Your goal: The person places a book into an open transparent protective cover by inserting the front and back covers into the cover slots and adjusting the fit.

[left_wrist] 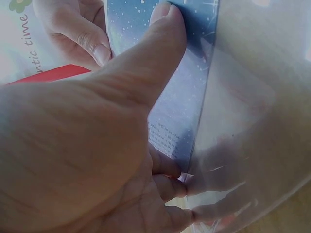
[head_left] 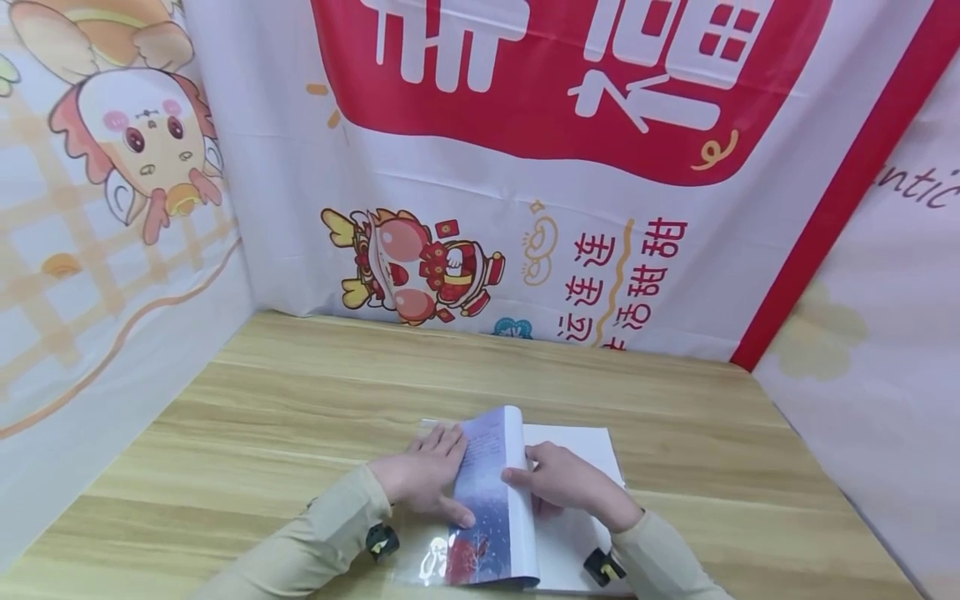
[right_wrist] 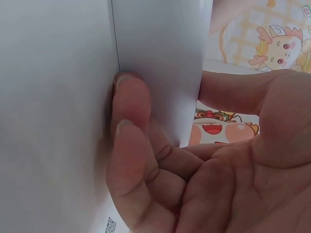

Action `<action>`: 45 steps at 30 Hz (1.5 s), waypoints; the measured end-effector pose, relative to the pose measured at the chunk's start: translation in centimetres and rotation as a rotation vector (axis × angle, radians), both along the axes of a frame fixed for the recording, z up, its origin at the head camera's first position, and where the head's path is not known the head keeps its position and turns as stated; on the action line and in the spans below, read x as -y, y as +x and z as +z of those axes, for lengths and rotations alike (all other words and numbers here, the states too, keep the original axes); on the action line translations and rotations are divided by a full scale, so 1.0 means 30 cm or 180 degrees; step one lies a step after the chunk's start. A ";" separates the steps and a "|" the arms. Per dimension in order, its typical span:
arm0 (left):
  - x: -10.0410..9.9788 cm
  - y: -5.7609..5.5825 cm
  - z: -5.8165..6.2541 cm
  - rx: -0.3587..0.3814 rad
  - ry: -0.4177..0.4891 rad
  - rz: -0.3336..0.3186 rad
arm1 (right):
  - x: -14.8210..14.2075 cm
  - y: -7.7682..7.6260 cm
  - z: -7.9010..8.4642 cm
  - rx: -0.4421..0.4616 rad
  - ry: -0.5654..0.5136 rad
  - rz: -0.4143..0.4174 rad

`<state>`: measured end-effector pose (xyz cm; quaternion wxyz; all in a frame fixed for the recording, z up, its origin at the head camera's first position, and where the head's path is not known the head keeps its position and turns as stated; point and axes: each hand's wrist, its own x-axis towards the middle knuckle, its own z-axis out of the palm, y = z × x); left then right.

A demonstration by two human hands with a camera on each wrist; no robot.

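On the table lies a book with a blue-purple snowy cover (head_left: pixel 483 475), bent up along a rounded white fold (head_left: pixel 517 500). Clear plastic film (head_left: pixel 420 562) spreads out from the cover's left edge. My left hand (head_left: pixel 423 479) presses flat there, thumb on the cover, the other fingers spread over the film and the cover's edge. With the right hand (head_left: pixel 566 479) I grip the bent cover, thumb on its outer side and curled fingers behind it, as the right wrist view shows. A white page (head_left: pixel 592 450) with a small printed code (right_wrist: pixel 111 225) lies to the right, partly behind that hand.
The wood-grain table (head_left: pixel 337 367) extends around the book to printed cloth walls. A backdrop (head_left: pixel 450 183) with red lettering hangs behind the far edge. Dark wrist cameras sit on the left sleeve (head_left: pixel 322 525) and right sleeve (head_left: pixel 660 558).
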<state>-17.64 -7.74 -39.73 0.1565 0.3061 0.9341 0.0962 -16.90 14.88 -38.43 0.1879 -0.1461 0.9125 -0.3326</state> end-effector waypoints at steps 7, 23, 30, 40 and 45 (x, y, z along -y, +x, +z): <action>-0.002 -0.001 -0.006 -0.0006 -0.0042 0.0000 | -0.002 0.003 0.000 0.0078 -0.0026 -0.0001; 0.000 0.001 0.002 -0.0002 -0.0017 0.0010 | 0.001 0.001 0.003 0.0105 -0.0028 -0.0040; 0.001 0.000 -0.004 -0.0016 -0.0021 0.0009 | 0.005 -0.002 0.002 0.0156 0.0031 -0.0050; -0.001 -0.001 -0.003 -0.0036 -0.0047 -0.0003 | 0.003 -0.003 0.003 0.0061 0.0039 -0.0020; -0.003 0.001 -0.002 -0.0029 -0.0075 0.0002 | 0.001 -0.002 0.001 0.0071 0.0081 -0.0034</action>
